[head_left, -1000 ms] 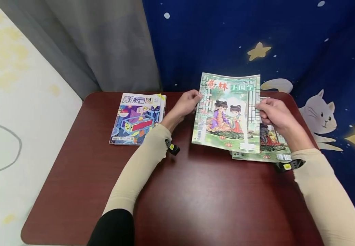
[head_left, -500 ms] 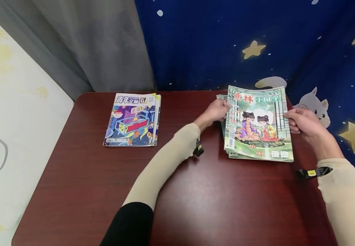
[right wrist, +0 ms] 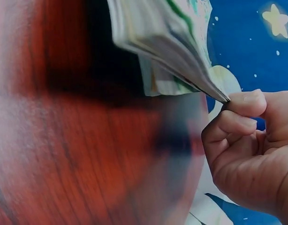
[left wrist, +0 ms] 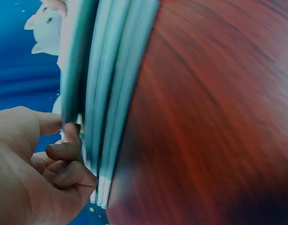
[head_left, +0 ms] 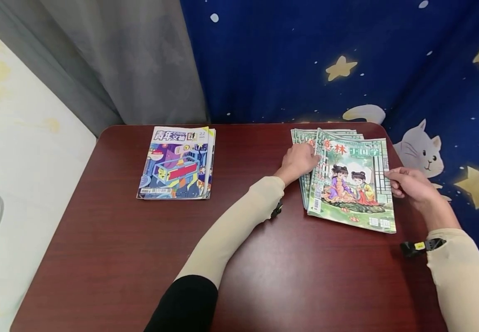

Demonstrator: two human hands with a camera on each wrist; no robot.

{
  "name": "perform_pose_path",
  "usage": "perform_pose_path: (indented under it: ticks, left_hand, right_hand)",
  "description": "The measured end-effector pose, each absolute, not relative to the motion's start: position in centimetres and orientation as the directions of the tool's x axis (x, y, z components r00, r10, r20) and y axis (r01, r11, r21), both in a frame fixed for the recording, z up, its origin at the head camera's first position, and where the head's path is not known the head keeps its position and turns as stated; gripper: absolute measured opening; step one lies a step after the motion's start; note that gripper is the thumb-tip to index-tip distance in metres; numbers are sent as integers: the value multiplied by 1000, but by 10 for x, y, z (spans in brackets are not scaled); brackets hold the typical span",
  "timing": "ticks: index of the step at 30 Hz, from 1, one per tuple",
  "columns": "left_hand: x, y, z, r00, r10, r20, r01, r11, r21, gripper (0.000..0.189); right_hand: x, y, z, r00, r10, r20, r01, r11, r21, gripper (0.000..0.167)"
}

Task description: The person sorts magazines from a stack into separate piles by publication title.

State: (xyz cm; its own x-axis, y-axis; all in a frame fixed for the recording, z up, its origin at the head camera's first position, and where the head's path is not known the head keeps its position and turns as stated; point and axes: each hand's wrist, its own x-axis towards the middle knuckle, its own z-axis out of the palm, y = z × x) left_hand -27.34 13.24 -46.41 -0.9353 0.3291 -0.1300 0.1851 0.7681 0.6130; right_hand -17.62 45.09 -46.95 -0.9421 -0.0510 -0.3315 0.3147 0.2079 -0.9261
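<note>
A green-covered magazine (head_left: 351,184) with two cartoon children on its front lies over a stack of similar magazines (head_left: 302,138) at the back right of the table. My left hand (head_left: 299,161) pinches its spine edge near the top. My right hand (head_left: 414,184) pinches its right edge. In the left wrist view, the spines (left wrist: 111,84) of several magazines stand in a row just beyond the fingers of my left hand (left wrist: 50,164). The right wrist view shows the page edges (right wrist: 158,51) drawn to a corner between the thumb and fingers of my right hand (right wrist: 247,145).
A second pile of magazines (head_left: 175,166), with a purple and blue cover on top, lies at the back left of the dark red table (head_left: 140,258). A grey curtain (head_left: 152,60) and a blue star-patterned curtain (head_left: 264,60) hang behind the table's far edge.
Both hands have carried the held green magazine rightward and down onto the stack at the right. In the last half second it has shifted slightly toward the near side.
</note>
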Motion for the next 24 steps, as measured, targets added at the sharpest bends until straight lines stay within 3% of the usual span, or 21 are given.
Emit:
perform_pose_path:
  ticks: [4, 11, 24]
  left_hand:
    - [-273, 129, -468, -941, 309, -135, 188, 813, 551, 53]
    - [-273, 125, -474, -961, 249, -119, 173, 880, 441, 54]
    - [-277, 119, -480, -969, 143, -200, 47, 906, 421, 64]
  right_hand:
    - [-177, 447, -472, -949, -36, -315, 301, 208, -931, 23]
    - [-184, 442, -480, -942, 10, -337, 320, 337, -885, 18]
    - [-184, 438, -486, -924, 67, -377, 382, 231, -895, 16]
